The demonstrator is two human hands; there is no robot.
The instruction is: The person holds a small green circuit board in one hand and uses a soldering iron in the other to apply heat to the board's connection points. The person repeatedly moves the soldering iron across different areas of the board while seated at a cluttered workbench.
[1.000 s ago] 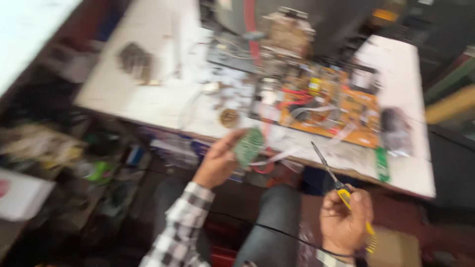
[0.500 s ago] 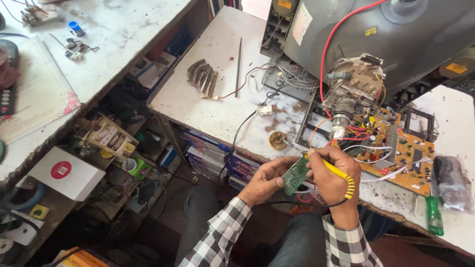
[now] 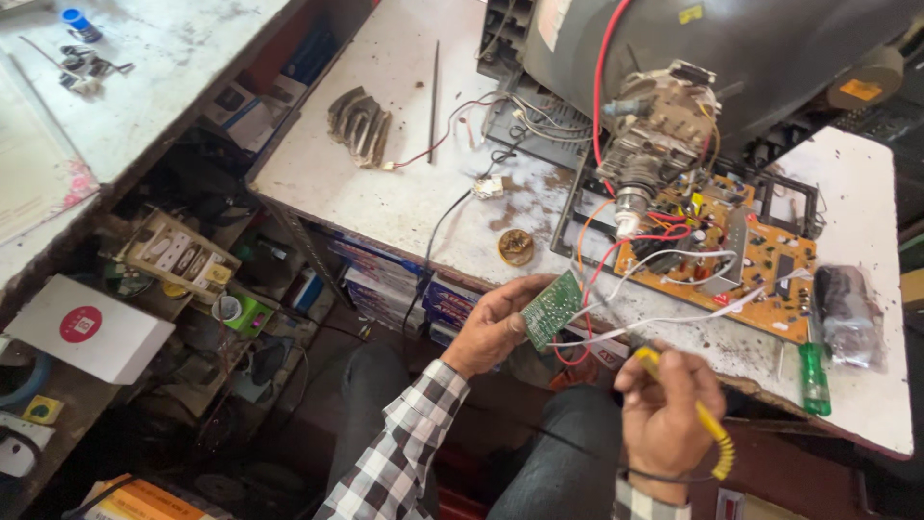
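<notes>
The left hand (image 3: 496, 323) pinches a small green board (image 3: 551, 308), flat and rectangular, by its lower edge, holding it tilted just off the front edge of the counter (image 3: 385, 193). White and red wires (image 3: 635, 289) run from it up toward the orange board (image 3: 741, 265), which lies flat on the counter under the grey tube (image 3: 731, 48) and its neck of coils. The right hand (image 3: 667, 419) is closed around a yellow tool (image 3: 698, 414) with a ribbed, coiled grip; its tip is hidden behind the fingers. The two hands are near each other but apart, both below the counter edge over the person's lap.

The counter top is white, stained and gritty. A round brass tin (image 3: 516, 247) sits near its front edge, a finned metal heatsink (image 3: 359, 123) farther back, and a thin rod (image 3: 434, 87) beside it. A green-handled screwdriver (image 3: 814, 377) lies at the right front edge. Bare surface lies between the heatsink and the tin.
</notes>
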